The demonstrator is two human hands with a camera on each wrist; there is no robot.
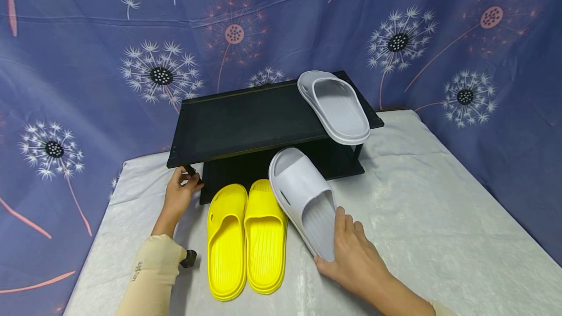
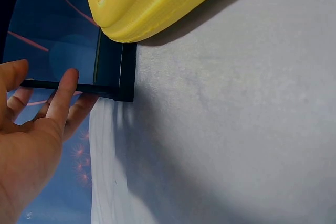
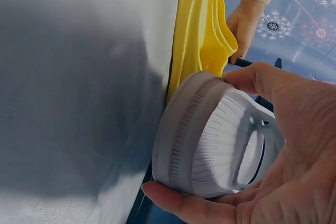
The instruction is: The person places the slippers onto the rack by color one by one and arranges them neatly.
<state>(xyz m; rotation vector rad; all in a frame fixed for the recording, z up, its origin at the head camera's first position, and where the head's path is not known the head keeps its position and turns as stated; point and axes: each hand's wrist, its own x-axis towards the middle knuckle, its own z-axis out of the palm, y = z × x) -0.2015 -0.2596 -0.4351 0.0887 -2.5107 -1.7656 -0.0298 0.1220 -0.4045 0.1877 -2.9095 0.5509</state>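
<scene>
My right hand (image 1: 357, 255) grips a light grey slipper (image 1: 303, 184) by its heel end, thumb on one side and fingers on the other. The slipper slants with its toe toward a black two-tier shoe rack (image 1: 246, 121). In the right wrist view, the slipper's heel (image 3: 184, 129) faces the camera between thumb and fingers. My left hand (image 1: 179, 191) holds the rack's left post; the left wrist view shows the fingers about the thin black bar (image 2: 44, 84). Another grey slipper (image 1: 335, 106) lies at the right end of the top shelf, its heel past the front edge.
Two yellow slippers (image 1: 227, 243) stand side by side on the white cloth (image 1: 430, 218) before the rack, toes toward it. The lower shelf (image 1: 338, 160) is partly hidden. A blue curtain with dandelions (image 1: 281, 23) hangs behind the table.
</scene>
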